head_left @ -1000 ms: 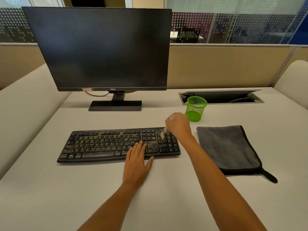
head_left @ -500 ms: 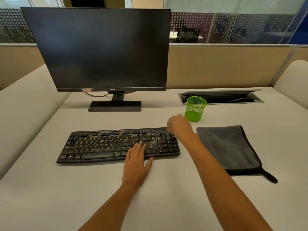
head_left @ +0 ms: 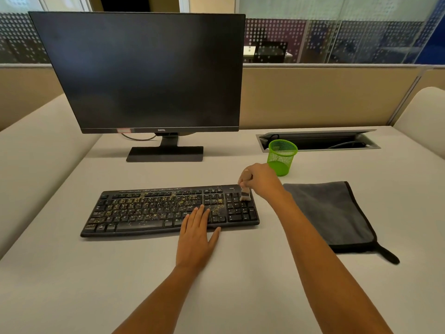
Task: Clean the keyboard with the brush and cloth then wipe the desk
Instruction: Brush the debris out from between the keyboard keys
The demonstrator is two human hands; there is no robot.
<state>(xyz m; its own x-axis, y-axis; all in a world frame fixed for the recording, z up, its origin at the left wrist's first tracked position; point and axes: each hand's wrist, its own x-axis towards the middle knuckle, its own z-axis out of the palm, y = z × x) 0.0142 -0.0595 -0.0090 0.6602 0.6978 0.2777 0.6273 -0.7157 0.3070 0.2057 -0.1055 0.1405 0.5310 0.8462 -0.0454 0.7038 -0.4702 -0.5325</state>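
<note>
Gripping brush [head_left: 245,196] in my right hand [head_left: 261,180] at keyboard's [head_left: 144,214] right end; crumbs [head_left: 168,200] lie leftward along its length; my left hand [head_left: 195,239] flat, steadying.

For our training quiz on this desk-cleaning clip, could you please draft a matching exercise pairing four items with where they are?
Items:
1 brush
2 cloth
3 green mesh cup
4 left hand

Places:
A flat on the keyboard's front edge
B upright on the desk beyond the right hand
C gripped by the right hand at the keyboard's right end
D lying right of the keyboard

Pairs: 1-C, 2-D, 3-B, 4-A
</note>
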